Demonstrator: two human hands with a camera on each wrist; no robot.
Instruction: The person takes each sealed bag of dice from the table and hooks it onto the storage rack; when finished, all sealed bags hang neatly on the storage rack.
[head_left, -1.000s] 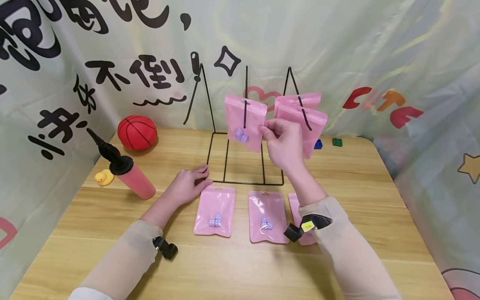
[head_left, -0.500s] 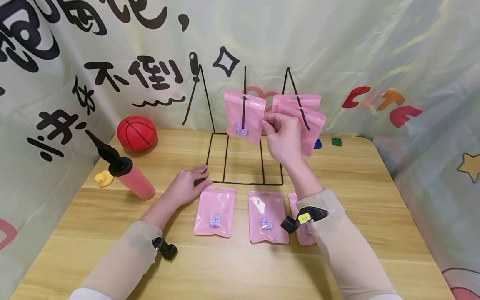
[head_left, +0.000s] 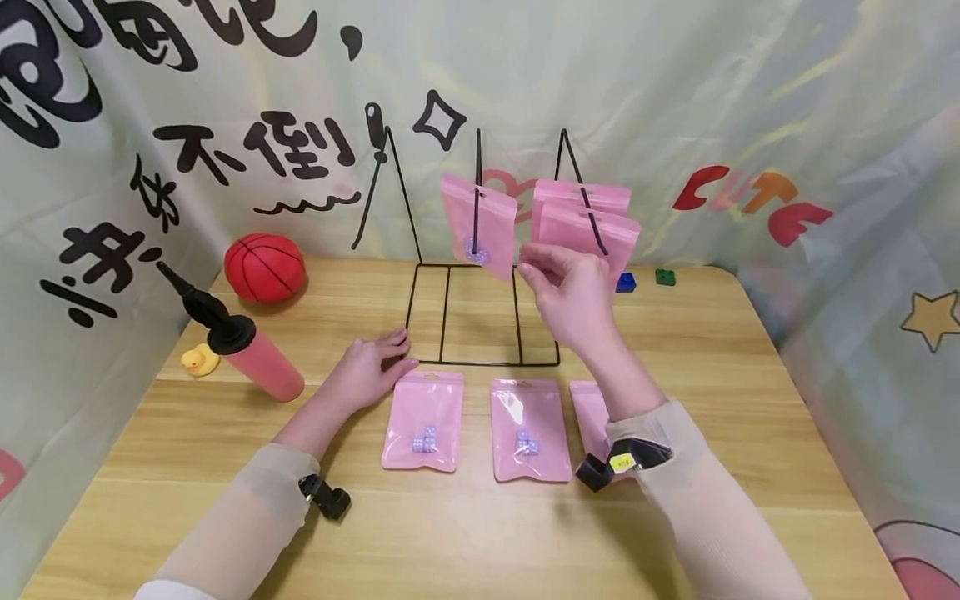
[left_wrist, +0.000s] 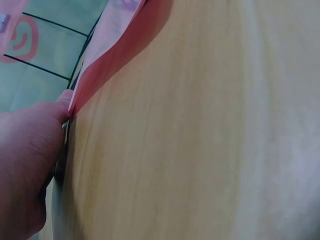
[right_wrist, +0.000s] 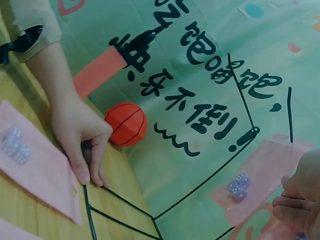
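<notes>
A black wire display rack (head_left: 480,363) stands on the table with three prongs. My left hand (head_left: 367,369) rests on its front left corner, thumb and fingers pressing the base wire. From the middle prong hangs a pink zip bag (head_left: 487,218) with purple dice (head_left: 476,252) inside. Close to this bag's right edge is my right hand (head_left: 570,292), thumb and fingertips near each other, just apart from the bag. In the right wrist view that hand (right_wrist: 302,187) is partly cut off beside the bag (right_wrist: 265,175). Two pink bags (head_left: 592,225) hang on the right prong.
Lying before the rack are a left pink bag (head_left: 426,408), a middle one (head_left: 529,417) and a right one (head_left: 589,408), partly hidden by my sleeve. Left stand a red ball (head_left: 265,267), a pink pump (head_left: 262,362) and a yellow duck (head_left: 200,360); toy bricks (head_left: 665,277) lie right.
My right hand has let go of the middle bag's edge and drawn slightly away. The bag now hangs turned on its prong. My left hand stays on the rack; the head view has shifted slightly.
</notes>
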